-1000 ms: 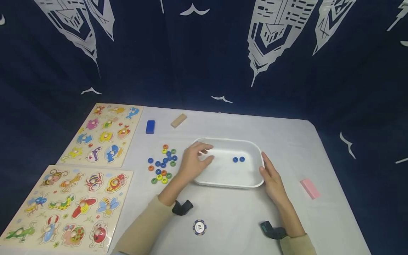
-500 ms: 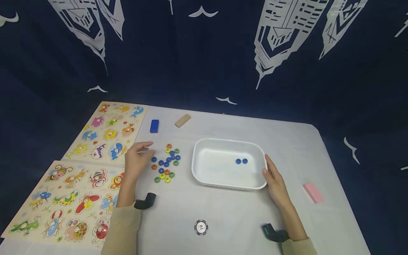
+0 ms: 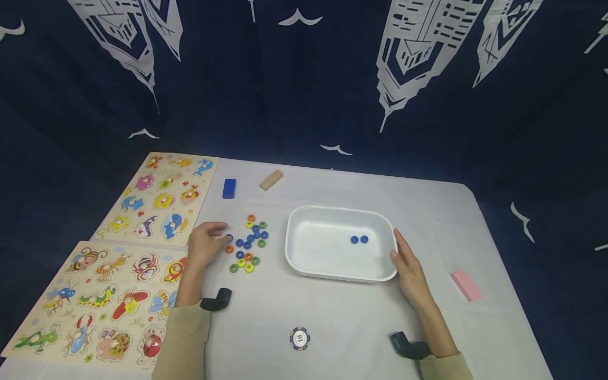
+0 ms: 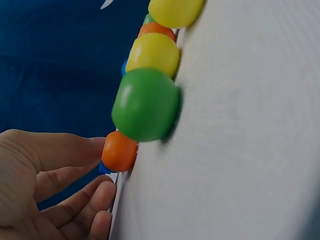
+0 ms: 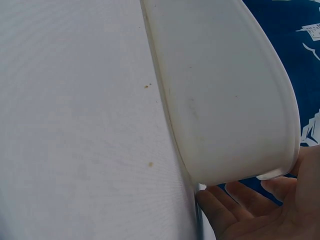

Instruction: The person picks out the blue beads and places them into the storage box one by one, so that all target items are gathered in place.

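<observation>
At the left side of a loose group of beads [image 3: 247,245], my left hand [image 3: 204,245] pinches a blue bead [image 3: 230,238] between thumb and finger. In the left wrist view, an orange bead [image 4: 119,151] covers most of that blue bead [image 4: 104,169] and the thumb's tip. My right hand [image 3: 409,272] holds the right end of a white tray [image 3: 339,275], its thumb at the rim and its fingers along the outer wall. Two blue beads [image 3: 359,239] lie inside the tray. From the right wrist, the fingers [image 5: 250,200] show beside the tray's end wall [image 5: 225,100].
Two picture puzzle boards [image 3: 121,253] lie on the left. A blue block [image 3: 229,188] and a wooden block [image 3: 271,180] are at the back. A pink block [image 3: 466,285] sits at the right, and a poker chip [image 3: 300,338] lies at the front.
My left hand has left the tray, swung left past the beads and come down to the leftmost blue bead. The right hand stays on the tray.
</observation>
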`<state>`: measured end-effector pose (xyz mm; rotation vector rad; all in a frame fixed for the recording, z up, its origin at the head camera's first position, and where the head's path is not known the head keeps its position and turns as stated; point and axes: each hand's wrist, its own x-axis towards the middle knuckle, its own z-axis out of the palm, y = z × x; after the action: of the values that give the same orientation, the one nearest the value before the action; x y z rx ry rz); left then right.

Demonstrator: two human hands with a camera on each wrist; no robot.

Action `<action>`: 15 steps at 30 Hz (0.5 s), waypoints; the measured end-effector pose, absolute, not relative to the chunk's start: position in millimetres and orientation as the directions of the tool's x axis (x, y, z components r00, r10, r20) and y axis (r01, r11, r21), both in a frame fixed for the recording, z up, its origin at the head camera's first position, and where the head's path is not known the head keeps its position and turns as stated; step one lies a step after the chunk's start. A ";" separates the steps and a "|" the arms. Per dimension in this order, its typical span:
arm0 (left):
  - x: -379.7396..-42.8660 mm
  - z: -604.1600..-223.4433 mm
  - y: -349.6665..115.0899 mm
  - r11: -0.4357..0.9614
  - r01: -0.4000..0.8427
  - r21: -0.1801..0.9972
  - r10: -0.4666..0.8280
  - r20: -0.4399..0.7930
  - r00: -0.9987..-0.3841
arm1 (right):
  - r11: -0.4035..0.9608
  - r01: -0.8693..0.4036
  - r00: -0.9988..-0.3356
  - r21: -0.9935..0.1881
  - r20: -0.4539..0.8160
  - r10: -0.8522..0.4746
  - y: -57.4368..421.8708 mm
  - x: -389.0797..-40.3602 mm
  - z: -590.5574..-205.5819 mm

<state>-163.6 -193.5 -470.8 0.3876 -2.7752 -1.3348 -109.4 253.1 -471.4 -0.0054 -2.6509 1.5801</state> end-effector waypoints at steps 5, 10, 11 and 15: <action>-164.2 -473.8 -193.3 0.634 -0.198 0.748 -0.237 -0.056 -0.970 | 0.486 -0.025 -0.998 -0.874 0.051 0.040 253.9 -109.4 -474.0; -163.8 -473.9 -191.3 0.651 -0.179 0.737 -0.241 -0.023 -0.970 | 0.490 -0.023 -0.998 -0.871 0.052 0.044 251.4 -107.2 -470.4; -163.5 -472.7 -190.1 0.650 -0.169 0.740 -0.248 -0.003 -0.969 | 0.488 -0.026 -0.998 -0.872 0.054 0.043 251.4 -107.2 -470.6; -163.0 -458.6 -180.7 0.606 -0.079 0.792 -0.275 0.116 -0.954 | 0.489 -0.025 -0.998 -0.872 0.053 0.044 252.1 -108.6 -471.8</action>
<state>-163.0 -180.7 -458.6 0.2918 -2.6067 -1.2694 -108.6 252.1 -471.8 -0.0176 -2.6515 1.5534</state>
